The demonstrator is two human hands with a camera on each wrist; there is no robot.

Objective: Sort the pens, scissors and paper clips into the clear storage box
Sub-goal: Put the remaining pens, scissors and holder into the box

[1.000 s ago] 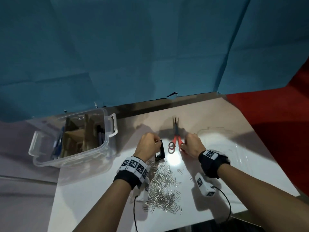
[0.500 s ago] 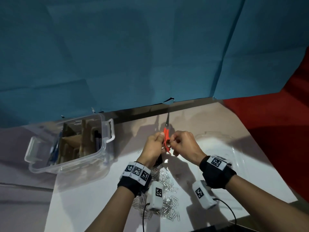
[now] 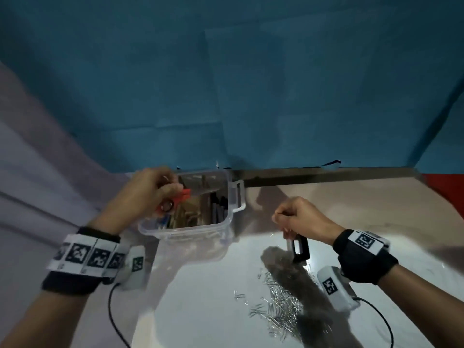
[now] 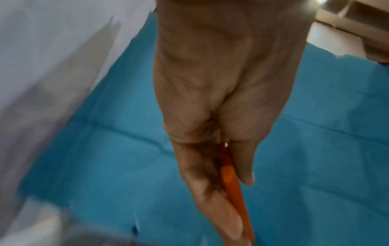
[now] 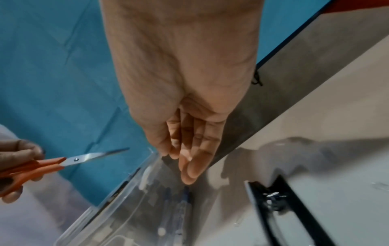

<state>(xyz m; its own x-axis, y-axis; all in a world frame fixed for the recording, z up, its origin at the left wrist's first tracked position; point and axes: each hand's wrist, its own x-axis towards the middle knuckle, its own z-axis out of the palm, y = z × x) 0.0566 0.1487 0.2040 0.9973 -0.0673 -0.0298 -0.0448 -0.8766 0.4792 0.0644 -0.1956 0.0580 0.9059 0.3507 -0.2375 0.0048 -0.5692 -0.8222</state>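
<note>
My left hand (image 3: 160, 192) grips the red-handled scissors (image 3: 175, 199) by the handles and holds them over the near left part of the clear storage box (image 3: 188, 228). In the left wrist view my left hand (image 4: 210, 166) has its fingers around the red handle (image 4: 231, 183). From the right wrist the scissors (image 5: 63, 163) show shut blades pointing right. Pens (image 3: 218, 207) stand in the box. My right hand (image 3: 298, 217) hovers right of the box, fingers loosely curled and empty (image 5: 189, 158). Several paper clips (image 3: 281, 305) lie in a pile on the white table.
A black frame-like object (image 3: 298, 249) lies on the table just below my right hand, also in the right wrist view (image 5: 284, 208). Brown dividers (image 3: 193, 214) split the box. A blue cloth (image 3: 226, 96) hangs behind the table.
My left hand has carried the red scissors leftward from the table's middle to above the box. My right hand let go of them and stays near the black object.
</note>
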